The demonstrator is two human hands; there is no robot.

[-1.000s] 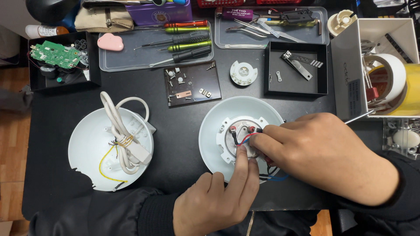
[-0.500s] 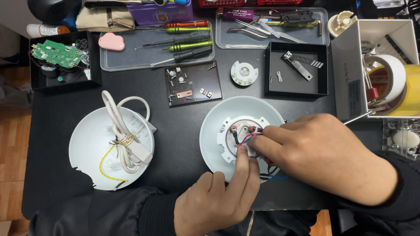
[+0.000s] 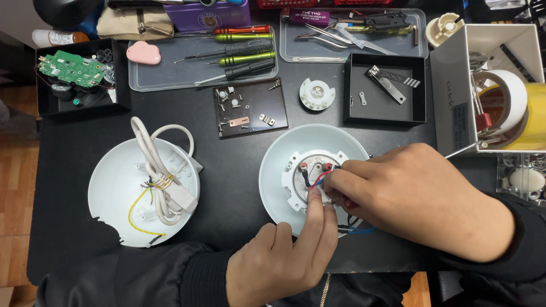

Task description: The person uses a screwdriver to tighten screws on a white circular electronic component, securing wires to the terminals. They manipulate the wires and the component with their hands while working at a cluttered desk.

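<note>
Nearest, the left hand [image 3: 284,258] presses two fingertips onto the hub of a white round housing [image 3: 278,165] on the black table [image 3: 239,170]. The right hand [image 3: 415,199] pinches the red and blue wires [image 3: 318,179] there. Left of that housing lies a broken white shell [image 3: 114,193] holding a coiled cord [image 3: 153,165]. Beyond the housing sit a screw tray [image 3: 250,108], then screwdrivers [image 3: 244,54]. Wooden floor [image 3: 14,199] shows at far left.

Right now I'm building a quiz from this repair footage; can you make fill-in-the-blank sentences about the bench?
1. Both hands, left hand and right hand, work on wires inside the round ____ housing.
2. The other housing holds a coiled white ____.
3. The screwdrivers lie in a clear ____.
Missing: white; cable; tray
</note>
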